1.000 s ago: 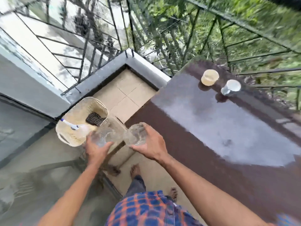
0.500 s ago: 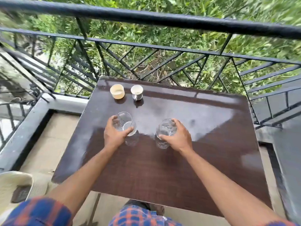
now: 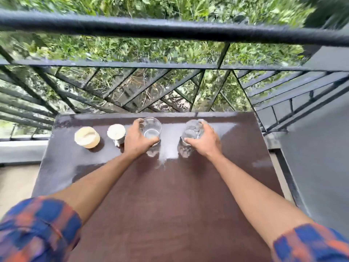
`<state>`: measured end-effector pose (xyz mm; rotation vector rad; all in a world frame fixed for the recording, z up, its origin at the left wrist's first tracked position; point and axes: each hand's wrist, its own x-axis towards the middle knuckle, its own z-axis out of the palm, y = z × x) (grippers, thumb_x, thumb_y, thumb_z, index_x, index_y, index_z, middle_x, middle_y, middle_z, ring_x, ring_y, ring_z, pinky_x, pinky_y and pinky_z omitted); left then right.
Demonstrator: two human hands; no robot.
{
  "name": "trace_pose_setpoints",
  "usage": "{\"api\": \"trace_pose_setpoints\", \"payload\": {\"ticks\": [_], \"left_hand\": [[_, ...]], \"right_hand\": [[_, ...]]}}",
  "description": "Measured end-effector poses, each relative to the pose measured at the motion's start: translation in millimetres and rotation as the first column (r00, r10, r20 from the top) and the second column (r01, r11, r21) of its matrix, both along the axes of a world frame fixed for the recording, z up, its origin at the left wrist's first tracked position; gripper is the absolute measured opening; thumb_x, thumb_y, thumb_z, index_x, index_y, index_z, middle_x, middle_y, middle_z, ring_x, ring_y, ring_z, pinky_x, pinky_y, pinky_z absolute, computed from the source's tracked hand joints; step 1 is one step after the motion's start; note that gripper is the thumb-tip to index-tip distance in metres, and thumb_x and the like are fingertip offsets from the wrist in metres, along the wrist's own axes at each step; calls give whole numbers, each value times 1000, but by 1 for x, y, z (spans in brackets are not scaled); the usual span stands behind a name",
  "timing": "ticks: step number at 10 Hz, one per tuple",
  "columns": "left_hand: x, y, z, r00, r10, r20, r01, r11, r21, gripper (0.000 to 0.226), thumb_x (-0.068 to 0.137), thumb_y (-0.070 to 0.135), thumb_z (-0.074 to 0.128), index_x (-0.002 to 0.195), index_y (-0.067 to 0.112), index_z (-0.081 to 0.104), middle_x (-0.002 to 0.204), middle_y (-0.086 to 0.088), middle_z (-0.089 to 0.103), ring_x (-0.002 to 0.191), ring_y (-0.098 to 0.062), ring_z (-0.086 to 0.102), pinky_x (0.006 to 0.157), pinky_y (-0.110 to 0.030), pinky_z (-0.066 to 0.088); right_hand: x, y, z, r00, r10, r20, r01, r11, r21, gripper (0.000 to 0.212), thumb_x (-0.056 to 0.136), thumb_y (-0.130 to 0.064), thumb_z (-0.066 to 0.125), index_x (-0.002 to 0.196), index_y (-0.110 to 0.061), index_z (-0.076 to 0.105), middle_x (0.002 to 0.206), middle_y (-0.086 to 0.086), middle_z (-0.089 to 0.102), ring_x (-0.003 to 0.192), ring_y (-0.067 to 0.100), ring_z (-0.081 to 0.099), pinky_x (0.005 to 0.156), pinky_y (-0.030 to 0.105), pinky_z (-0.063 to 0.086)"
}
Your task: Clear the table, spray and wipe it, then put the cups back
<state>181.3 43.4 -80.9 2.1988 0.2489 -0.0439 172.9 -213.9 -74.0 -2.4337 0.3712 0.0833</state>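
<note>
In the head view, a dark brown glossy counter [image 3: 170, 205] is seen against a black metal railing [image 3: 170, 33], with green foliage [image 3: 170, 52] behind the bars. The left hand [image 3: 137, 141] is wrapped around a clear glass [image 3: 152, 129], fingers curled about its side, and the right hand [image 3: 204, 141] is clamped in the same way on a second clear glass [image 3: 193, 130]. Both glasses are held upright near the far edge of the counter, their reflections lying just below them on the shiny surface; whether their bases are fully set down cannot be told. A cream cup [image 3: 86, 137] and a smaller white cup [image 3: 116, 132] are stood to the left, the white cup just beside the left hand. Blue-and-orange checked sleeves [image 3: 37, 229] are seen at the bottom corners. Compared with half a second earlier, both glasses have been carried from mid-counter toward the railing, into a row with the two cups.
</note>
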Motion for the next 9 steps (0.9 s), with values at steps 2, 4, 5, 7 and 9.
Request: {"api": "trace_pose_setpoints", "payload": {"ticks": [2, 4, 5, 7, 9], "left_hand": [[32, -2, -15, 999, -39, -21, 39, 999, -11, 84, 60, 41, 90, 133, 23, 53, 118, 7, 62, 101, -8, 55, 85, -17, 36], [40, 2, -23, 999, -36, -32, 36, 999, -24, 89, 62, 34, 93, 138, 15, 51, 127, -4, 64, 111, -17, 59, 89, -18, 36], [42, 4, -19, 995, -85, -47, 84, 996, -15, 93, 63, 33, 94, 140, 12, 49, 131, -11, 61, 118, -26, 59, 101, -32, 45], [25, 11, -6, 994, -110, -10, 110, 994, -1, 97, 62, 31, 95, 143, 11, 47, 136, -13, 57, 126, -28, 52, 104, -33, 41], [-33, 28, -14, 990, -93, -105, 104, 989, 106, 71, 82, 22, 80, 142, 1, 48, 138, -23, 54, 127, -37, 54, 107, -42, 41]], "right_hand": [[38, 9, -11, 999, 39, -17, -40, 999, -30, 102, 48, -72, 69, 140, -38, 40, 128, -2, 60, 117, 26, 59, 98, 38, 49], [43, 20, -16, 997, 60, -46, -62, 997, -54, 101, 53, -71, 69, 144, -41, 35, 133, -2, 57, 123, 26, 55, 99, 39, 45], [42, 19, -10, 994, 87, -67, -89, 996, -25, 103, 54, -73, 69, 144, -45, 30, 138, -4, 55, 126, 26, 54, 99, 41, 44], [25, 15, 5, 990, 94, -109, -89, 995, 48, 109, 56, -70, 73, 148, -49, 18, 144, -6, 54, 129, 25, 54, 101, 42, 45], [-20, 12, -2, 998, 42, -44, -42, 999, 7, 86, 61, -68, 62, 139, -47, 32, 131, -7, 61, 118, 22, 60, 93, 36, 47]]}}
